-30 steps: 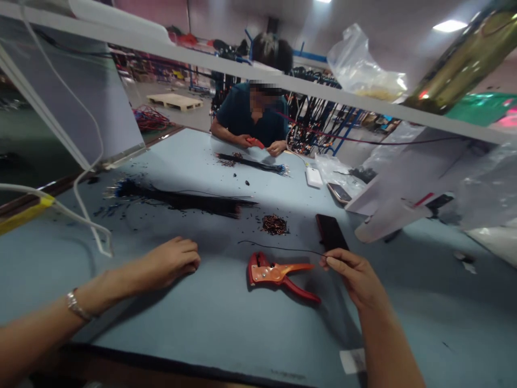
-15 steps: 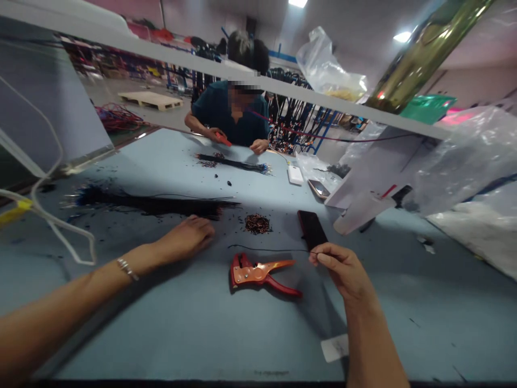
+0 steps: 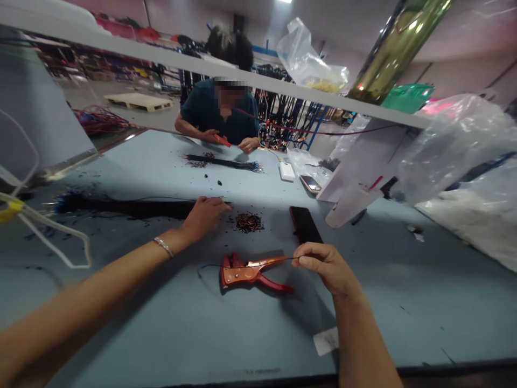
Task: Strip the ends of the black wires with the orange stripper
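Observation:
My right hand (image 3: 321, 264) pinches one end of a thin black wire (image 3: 258, 264) between thumb and fingers. The wire runs left above an orange and red wire stripper (image 3: 246, 274) lying on the table, its free end curving down beyond the tool's head. My left hand (image 3: 205, 216) lies over the right end of a long bundle of black wires (image 3: 137, 207), its fingers stretched rightward and slightly apart. Part of the bundle's end is hidden under that hand. Beside my left fingertips is a small pile of cut insulation bits (image 3: 248, 222).
A dark phone (image 3: 306, 223) lies beyond my right hand. A white label (image 3: 326, 341) is near the front edge. Across the blue table (image 3: 194, 334) a co-worker (image 3: 220, 113) holds a red tool (image 3: 222, 140) behind another wire bundle (image 3: 224, 162). A white post (image 3: 349, 199) stands right.
My left hand has moved forward onto the bundle's end, its fingers stretching out. The right hand has shifted slightly left, bringing the wire over the stripper. The view has also shifted.

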`<action>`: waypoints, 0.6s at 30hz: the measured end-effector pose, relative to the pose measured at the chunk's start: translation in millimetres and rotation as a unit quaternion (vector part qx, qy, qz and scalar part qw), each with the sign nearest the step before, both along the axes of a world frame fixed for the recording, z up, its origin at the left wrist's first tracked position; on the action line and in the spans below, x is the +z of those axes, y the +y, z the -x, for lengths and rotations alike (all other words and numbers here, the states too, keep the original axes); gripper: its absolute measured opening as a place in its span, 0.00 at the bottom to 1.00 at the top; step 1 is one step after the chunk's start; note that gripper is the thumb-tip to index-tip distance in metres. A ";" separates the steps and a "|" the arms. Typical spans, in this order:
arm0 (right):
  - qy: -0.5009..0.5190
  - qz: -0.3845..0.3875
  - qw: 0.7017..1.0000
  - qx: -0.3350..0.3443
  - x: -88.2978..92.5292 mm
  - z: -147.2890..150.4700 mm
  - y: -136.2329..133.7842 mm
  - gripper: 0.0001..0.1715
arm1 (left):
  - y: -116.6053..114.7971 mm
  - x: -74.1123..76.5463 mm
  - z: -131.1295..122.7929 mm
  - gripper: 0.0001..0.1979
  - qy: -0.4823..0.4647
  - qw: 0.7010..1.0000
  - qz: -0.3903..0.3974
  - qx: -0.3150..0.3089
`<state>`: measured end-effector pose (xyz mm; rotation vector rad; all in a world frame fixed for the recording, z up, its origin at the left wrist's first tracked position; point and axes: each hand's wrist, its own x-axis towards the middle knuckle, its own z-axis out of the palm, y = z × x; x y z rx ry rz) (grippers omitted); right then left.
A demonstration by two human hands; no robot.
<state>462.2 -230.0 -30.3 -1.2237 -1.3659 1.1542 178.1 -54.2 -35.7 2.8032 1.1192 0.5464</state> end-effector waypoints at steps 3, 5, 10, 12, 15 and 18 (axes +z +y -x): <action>-0.004 0.001 1.000 -0.007 -2.2 5.3 2.3 0.07 | -20.6 8.3 14.2 0.15 -0.046 0.996 0.068 -0.033; -0.006 -0.001 1.000 -0.020 -3.8 11.7 4.8 0.07 | -38.3 11.2 23.0 0.17 -0.096 0.979 0.171 -0.053; -0.010 -0.003 0.997 -0.076 -10.6 27.6 12.1 0.07 | -73.5 14.8 37.2 0.20 -0.114 0.947 0.297 -0.032; -0.012 0.000 0.995 -0.095 -14.7 30.2 14.4 0.08 | -81.4 16.9 41.1 0.21 -0.092 0.935 0.341 -0.035; -0.035 -0.006 0.994 -0.102 -19.4 30.9 15.7 0.09 | -87.0 17.7 49.1 0.20 -0.044 0.933 0.355 -0.043; -0.106 -0.043 0.991 -0.068 -20.3 32.5 14.8 0.08 | -85.1 12.8 60.5 0.18 -0.044 0.961 0.271 -0.041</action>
